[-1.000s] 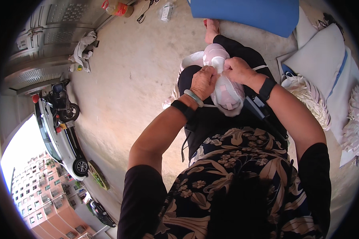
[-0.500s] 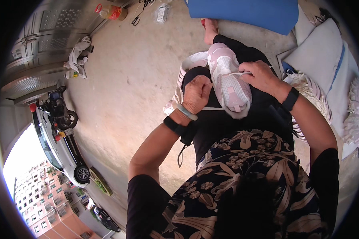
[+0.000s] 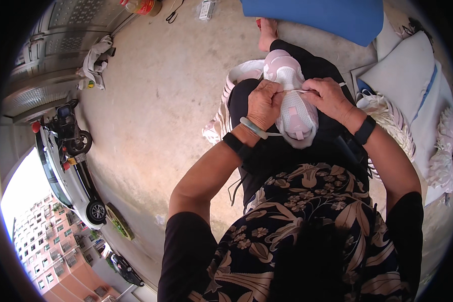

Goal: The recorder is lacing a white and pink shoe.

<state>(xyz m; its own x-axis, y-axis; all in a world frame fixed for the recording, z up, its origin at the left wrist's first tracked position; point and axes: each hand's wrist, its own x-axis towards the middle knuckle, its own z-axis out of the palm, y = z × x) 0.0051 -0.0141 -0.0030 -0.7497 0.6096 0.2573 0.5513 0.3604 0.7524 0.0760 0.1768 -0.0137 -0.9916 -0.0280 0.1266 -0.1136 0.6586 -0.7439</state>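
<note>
A pink and white sneaker (image 3: pixel 295 117) rests on my lap, its toe pointing away from me. Across its upper runs a white shoelace (image 3: pixel 290 91). My left hand (image 3: pixel 265 104) is closed at the shoe's left side, pinching the lace; the fingertips are partly hidden behind the knuckles. On the right side, my right hand (image 3: pixel 330 98) pinches the lace between thumb and fingers. Both hands are close together over the shoe's middle.
Left of my knees lies a bundle of pink-and-white shoe pieces (image 3: pixel 240 75). More pale strips (image 3: pixel 390 118) are heaped at right beside white sheets (image 3: pixel 405 70). A blue board (image 3: pixel 317 17) stands ahead near a bare foot (image 3: pixel 268 36). A motorbike (image 3: pixel 71 130) and white car (image 3: pixel 60 171) are far left.
My left hand has moved right and slightly forward, onto the shoe beside the lace. The right hand stays nearly in place, still pinching the lace.
</note>
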